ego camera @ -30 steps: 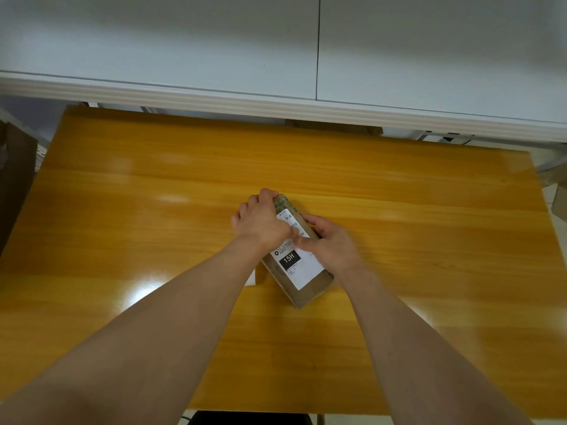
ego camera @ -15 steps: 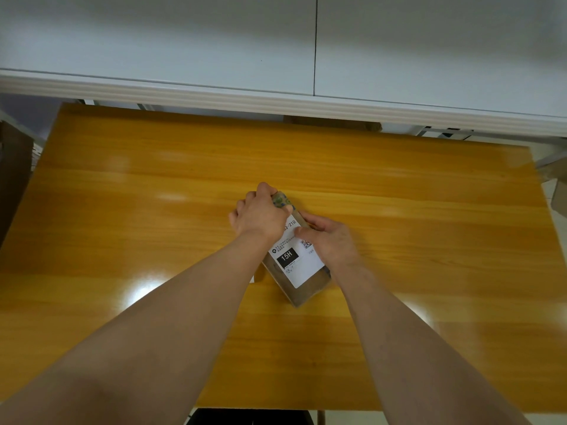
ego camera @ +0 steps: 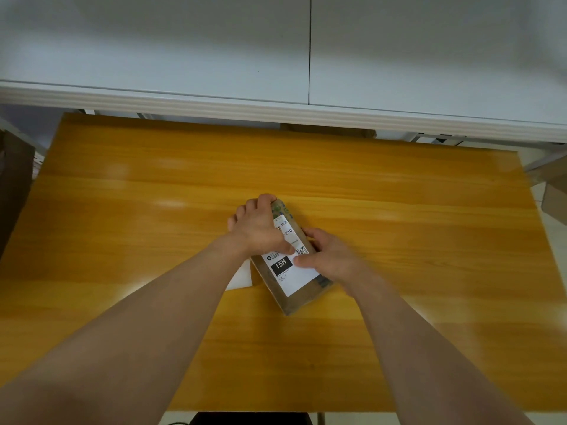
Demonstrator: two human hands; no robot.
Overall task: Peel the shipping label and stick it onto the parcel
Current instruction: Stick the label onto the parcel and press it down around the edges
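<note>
A small brown cardboard parcel lies slanted at the middle of the wooden table. A white shipping label with a black "15H" block and a QR code lies flat on its top face. My left hand grips the parcel's far left end, its thumb pressing on the label. My right hand holds the parcel's right side, and its thumb rests on the label next to the QR code. A white backing sheet lies on the table, partly hidden under my left wrist.
The orange wooden table stretches wide on all sides of the parcel. A white cabinet ledge overhangs the far edge. Brown cardboard boxes stand off the table's right side, and a dark one at the left.
My right hand has slid down the label toward me, uncovering its upper printed part. The left hand stays on the parcel's far end with its thumb now lower on the label.
</note>
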